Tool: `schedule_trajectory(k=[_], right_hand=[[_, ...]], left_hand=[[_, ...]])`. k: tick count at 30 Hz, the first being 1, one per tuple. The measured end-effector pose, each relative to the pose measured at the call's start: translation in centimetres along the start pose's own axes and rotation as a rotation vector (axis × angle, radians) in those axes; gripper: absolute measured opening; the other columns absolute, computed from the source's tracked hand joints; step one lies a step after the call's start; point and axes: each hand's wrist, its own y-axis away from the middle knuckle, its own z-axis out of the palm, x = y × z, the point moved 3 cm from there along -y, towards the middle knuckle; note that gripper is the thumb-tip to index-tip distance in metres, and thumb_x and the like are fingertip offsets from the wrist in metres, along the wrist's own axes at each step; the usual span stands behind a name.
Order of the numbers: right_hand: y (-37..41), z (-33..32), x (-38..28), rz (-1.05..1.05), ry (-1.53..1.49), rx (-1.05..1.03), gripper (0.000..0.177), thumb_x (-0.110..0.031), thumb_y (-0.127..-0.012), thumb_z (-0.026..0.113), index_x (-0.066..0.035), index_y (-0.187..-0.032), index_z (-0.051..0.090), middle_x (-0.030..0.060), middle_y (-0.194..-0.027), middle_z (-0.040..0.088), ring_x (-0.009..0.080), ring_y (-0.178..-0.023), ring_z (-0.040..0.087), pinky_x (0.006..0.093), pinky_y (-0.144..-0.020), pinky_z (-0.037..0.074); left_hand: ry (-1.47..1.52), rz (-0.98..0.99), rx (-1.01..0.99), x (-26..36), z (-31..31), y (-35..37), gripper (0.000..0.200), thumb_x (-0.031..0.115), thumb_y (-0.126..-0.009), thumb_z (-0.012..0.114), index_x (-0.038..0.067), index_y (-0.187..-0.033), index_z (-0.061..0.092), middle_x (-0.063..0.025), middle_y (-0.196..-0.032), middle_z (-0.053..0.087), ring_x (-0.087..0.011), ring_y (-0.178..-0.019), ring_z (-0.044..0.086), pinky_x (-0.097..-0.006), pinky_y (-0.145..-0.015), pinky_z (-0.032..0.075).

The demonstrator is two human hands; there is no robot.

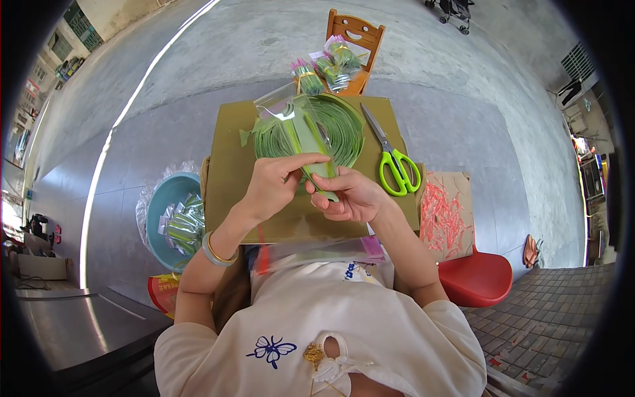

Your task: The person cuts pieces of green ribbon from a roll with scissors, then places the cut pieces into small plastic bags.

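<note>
Both my hands are raised over the near half of a small olive-green table (231,205). Between them is a clear plastic sleeve (305,135) with flat green strips inside, slanting away from me. My left hand (274,185) pinches it, index finger laid across its lower part. My right hand (354,193) grips the lower end between thumb and fingers. Behind the sleeve, partly covered by it, lies a wide coil of green strip (347,135). Scissors (394,165) with lime-green handles rest to the right of the coil, apart from my hands.
A blue basin (159,198) with packed green strips stands left of the table. Bundled packets (336,63) sit on a wooden chair (372,43) beyond it. To the right are cardboard with red pieces (444,215) and a red seat (476,278). Plastic sleeves (317,253) lie on my lap.
</note>
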Motion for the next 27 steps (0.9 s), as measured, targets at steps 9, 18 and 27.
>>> schedule_trajectory(k=[9,18,27], right_hand=[[0.4,0.3,-0.6,-0.134,0.177,0.187,0.026,-0.023,-0.093,0.047,0.001,-0.096,0.055,0.0094,-0.073,0.060,0.0097,-0.051,0.051,0.0215,-0.045,0.041],[-0.1,-1.2,0.6,-0.062,0.217,0.200,0.032,-0.028,-0.093,0.045,0.003,-0.095,0.054,0.0117,-0.072,0.063,0.0143,-0.054,0.060,0.0234,-0.047,0.049],[0.2,-1.1,-0.3,-0.187,0.295,0.239,0.034,-0.028,-0.093,0.045,0.005,-0.099,0.054,0.0114,-0.071,0.062,0.0145,-0.058,0.061,0.0252,-0.053,0.052]], left_hand=[[0.135,-0.071,0.078,-1.8,0.1,0.2,0.039,-0.009,-0.076,0.046,0.010,-0.105,0.065,-0.0092,-0.066,0.062,-0.0084,-0.053,0.057,-0.0211,-0.052,0.044],[-0.022,-0.142,-0.044,-2.2,0.7,0.1,0.044,-0.013,-0.076,0.044,0.008,-0.112,0.061,-0.0041,-0.073,0.065,-0.0026,-0.061,0.054,-0.0195,-0.057,0.045],[0.380,-0.215,-0.007,-3.3,0.8,0.7,0.033,-0.010,-0.082,0.044,0.000,-0.109,0.061,-0.0098,-0.088,0.065,-0.0101,-0.078,0.060,-0.0216,-0.071,0.049]])
